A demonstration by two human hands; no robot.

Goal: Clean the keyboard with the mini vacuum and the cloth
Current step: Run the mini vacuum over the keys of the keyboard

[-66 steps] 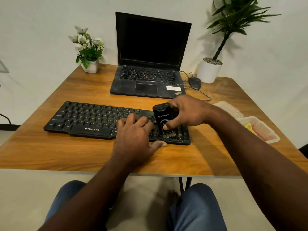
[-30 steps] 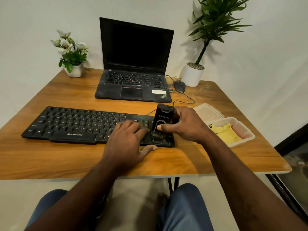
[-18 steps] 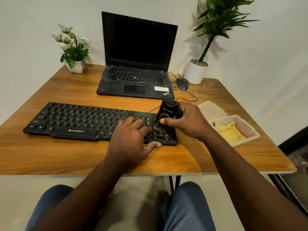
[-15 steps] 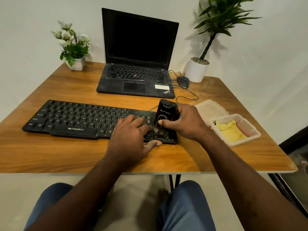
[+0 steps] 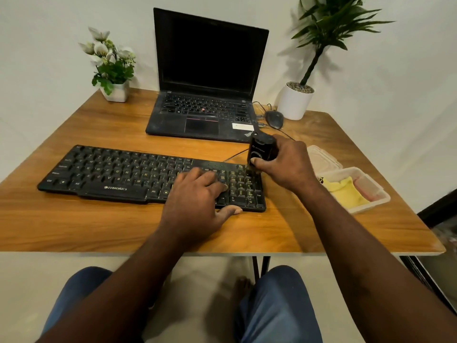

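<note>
Wooden table (image 5: pixel 74 226) against white wall (image 5: pixel 37 45), keyboard (image 5: pixel 111 172) and laptop (image 5: pixel 205 112) on top

A wooden table (image 5: pixel 99 226) stands against a plain white wall (image 5: pixel 49 33).

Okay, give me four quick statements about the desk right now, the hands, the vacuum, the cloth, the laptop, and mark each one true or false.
1. The right hand grips the mini vacuum over the right end of the keyboard. True.
2. The left hand holds the yellow cloth. False: the left hand rests on the keyboard, and the yellow cloth lies in the plastic container to the right.
3. The screen of the laptop is lit. False: the screen is dark.
4. A mouse lies between the laptop and the white plant pot. True.
</note>
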